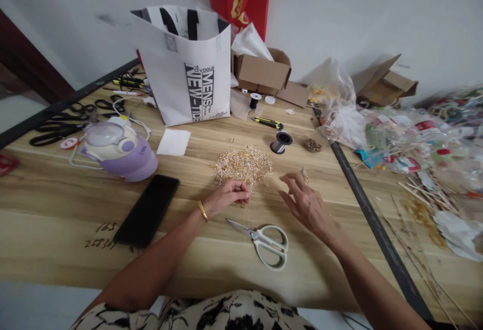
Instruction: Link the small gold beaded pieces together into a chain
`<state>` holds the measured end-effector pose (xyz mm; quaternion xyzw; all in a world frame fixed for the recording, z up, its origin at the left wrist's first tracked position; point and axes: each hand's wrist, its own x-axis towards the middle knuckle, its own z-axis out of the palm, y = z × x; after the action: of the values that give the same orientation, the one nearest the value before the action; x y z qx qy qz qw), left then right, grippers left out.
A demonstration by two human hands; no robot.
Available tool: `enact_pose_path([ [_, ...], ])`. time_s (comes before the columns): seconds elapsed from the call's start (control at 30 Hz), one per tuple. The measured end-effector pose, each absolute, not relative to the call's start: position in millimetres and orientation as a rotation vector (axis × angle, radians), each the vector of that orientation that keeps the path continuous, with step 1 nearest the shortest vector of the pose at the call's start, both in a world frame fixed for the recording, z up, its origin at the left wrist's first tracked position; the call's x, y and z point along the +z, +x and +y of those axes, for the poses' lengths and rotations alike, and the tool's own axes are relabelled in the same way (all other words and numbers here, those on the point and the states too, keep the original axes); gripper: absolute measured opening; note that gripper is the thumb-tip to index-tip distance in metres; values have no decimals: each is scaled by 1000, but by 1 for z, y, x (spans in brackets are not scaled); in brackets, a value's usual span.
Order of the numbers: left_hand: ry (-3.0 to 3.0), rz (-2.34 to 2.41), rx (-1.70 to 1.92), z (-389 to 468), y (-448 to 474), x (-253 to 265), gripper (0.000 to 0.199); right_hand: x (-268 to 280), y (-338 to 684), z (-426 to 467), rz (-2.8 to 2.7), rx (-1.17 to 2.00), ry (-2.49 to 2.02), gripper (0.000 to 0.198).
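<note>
A pile of small gold and silver bead-like pieces (pixel 241 163) lies in the middle of the wooden table. At its near edge my left hand (pixel 230 195), with a gold bracelet at the wrist, is closed in a pinch. Tiny gold bits show just under its fingertips, but what the fingers hold is too small to make out. To the right of the pile my right hand (pixel 305 203) hovers with fingers apart and nothing visible in them. A small beaded cluster (pixel 305 174) lies just beyond it. White-handled scissors (pixel 269 245) rest between my forearms, blades toward the left.
Behind the pile are a wire spool (pixel 281 142), a yellow-black cutter knife (pixel 267 122) and a white bag (pixel 188 68). At left lie a black phone (pixel 147 212), a purple-white device (pixel 118 151) and several black scissors (pixel 62 129). Plastic bottles (pixel 426 129) crowd the right.
</note>
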<state>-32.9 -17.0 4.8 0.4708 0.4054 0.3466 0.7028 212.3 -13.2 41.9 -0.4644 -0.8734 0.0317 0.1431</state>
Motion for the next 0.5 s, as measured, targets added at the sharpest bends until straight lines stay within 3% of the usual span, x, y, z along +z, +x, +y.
enact_pose_path([
  [0.17, 1074, 933, 797, -18, -32, 6, 19, 48, 203, -77, -2835, 383, -1178, 17],
  [0.33, 1101, 932, 815, -18, -30, 4, 19, 38, 188, -109, -2926, 337, -1262, 49],
  [0.5, 1095, 957, 821, -17, -29, 2, 19, 45, 187, -112, -2924, 439, -1396, 50],
])
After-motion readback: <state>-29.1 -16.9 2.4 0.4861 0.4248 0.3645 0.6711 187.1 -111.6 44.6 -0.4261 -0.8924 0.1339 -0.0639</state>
